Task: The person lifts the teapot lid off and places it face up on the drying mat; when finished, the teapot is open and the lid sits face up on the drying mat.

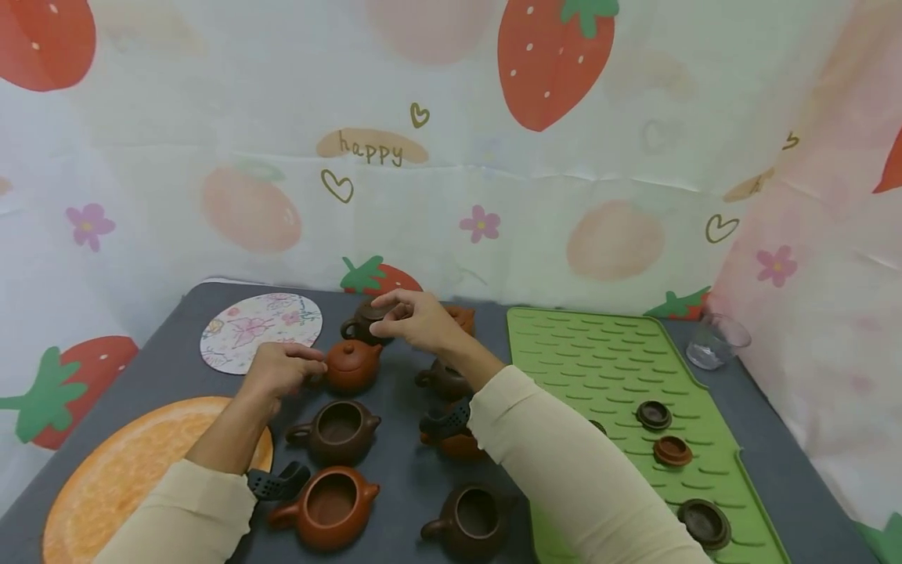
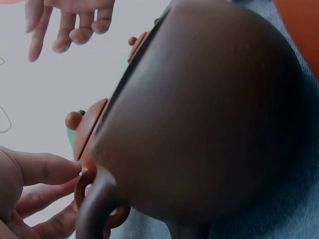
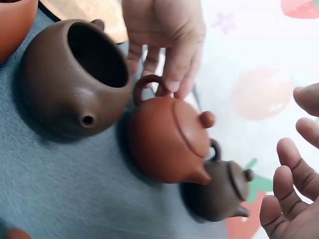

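Observation:
A reddish-brown teapot [image 1: 352, 374] with its lid on stands in the left column of teapots. My left hand [image 1: 282, 368] pinches its handle between thumb and fingers, as the right wrist view shows with the same teapot [image 3: 162, 139]. Behind it is a lidded dark brown teapot [image 1: 362, 321]. My right hand [image 1: 423, 321] hovers beside and above that one, fingers loosely bent and holding nothing. Nearer to me, a lidless dark brown teapot [image 1: 340, 446] and a lidless reddish teapot [image 1: 330, 523] complete the left column.
More teapots line the right column, among them a dark one [image 1: 451, 384] and a lidless brown one [image 1: 465, 533], partly behind my right arm. Several loose lids [image 1: 672, 450] lie on a green mat [image 1: 585, 345]. A glass [image 1: 715, 345] and round mats [image 1: 261, 333] flank them.

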Demonstrator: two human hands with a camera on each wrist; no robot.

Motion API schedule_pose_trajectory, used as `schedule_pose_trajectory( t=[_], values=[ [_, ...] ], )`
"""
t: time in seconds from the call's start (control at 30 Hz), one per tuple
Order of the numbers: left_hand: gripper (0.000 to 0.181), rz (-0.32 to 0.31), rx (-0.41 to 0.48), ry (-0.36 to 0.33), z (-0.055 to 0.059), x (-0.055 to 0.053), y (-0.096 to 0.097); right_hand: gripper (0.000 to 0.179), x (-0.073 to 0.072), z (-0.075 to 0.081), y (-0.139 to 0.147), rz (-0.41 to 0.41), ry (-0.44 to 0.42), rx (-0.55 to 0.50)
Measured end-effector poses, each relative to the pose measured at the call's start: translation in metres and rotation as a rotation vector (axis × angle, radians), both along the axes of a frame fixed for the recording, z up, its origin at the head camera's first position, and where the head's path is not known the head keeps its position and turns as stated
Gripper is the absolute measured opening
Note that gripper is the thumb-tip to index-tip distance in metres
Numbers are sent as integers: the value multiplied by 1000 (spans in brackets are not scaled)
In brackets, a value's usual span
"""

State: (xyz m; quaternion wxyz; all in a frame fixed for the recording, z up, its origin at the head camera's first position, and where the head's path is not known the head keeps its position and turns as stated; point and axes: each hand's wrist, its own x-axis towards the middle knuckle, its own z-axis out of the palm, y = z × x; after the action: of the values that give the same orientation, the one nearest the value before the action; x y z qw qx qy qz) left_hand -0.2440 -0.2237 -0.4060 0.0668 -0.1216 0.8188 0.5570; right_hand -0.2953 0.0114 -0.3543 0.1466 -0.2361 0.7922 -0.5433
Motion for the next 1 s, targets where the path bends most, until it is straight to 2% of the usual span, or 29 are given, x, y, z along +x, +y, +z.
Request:
schedule_pose_trajectory(
  t=[0.23,0.5,0.7,1.0],
  values=[
    [24,2,-44,-20,-2,0,0,35,-1,-20,-17,7,7,-13],
    [23,14,-68,8,-4,-4,2,34,-1,-39,-32,-56,84,147],
    [22,14,-83,1,-3,-5,2,34,-2,-45,-40,-59,99,182],
    [23,20,-68,-21,-3,-3,-1,28,1,-48,-52,-97,158,305]
  ],
)
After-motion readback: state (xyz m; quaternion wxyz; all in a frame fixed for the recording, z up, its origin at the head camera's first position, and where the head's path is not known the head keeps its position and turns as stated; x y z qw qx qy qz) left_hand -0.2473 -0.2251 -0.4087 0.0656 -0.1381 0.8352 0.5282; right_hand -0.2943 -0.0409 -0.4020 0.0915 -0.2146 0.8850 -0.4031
